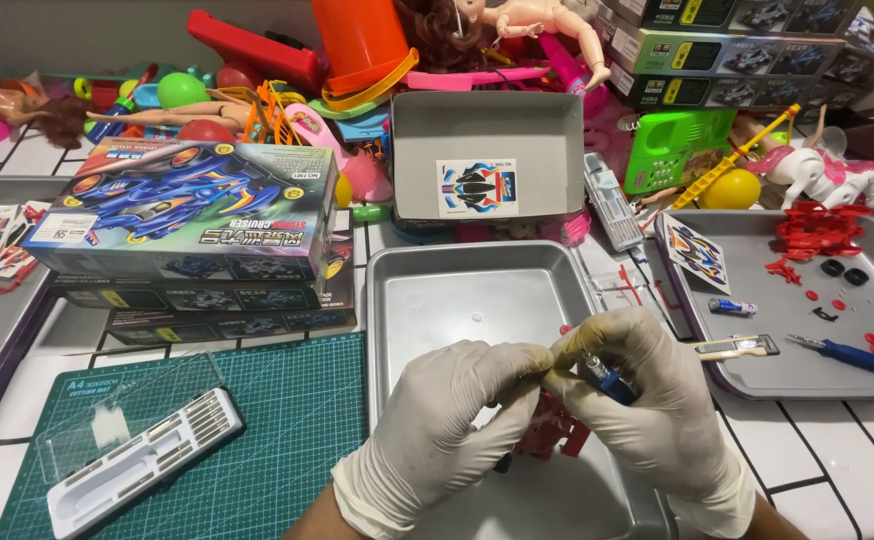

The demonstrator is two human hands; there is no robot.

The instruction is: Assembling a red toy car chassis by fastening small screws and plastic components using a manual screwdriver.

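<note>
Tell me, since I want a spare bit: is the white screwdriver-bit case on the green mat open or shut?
Open. The white bit case shows its rows of slots uncovered, and its clear lid lies swung back beside it on the green cutting mat.

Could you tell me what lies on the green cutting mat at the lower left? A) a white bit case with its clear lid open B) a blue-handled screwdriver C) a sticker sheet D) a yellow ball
A: a white bit case lies on the green cutting mat with its clear lid open; the blue-handled screwdriver sits in the right-hand tray instead.
</note>
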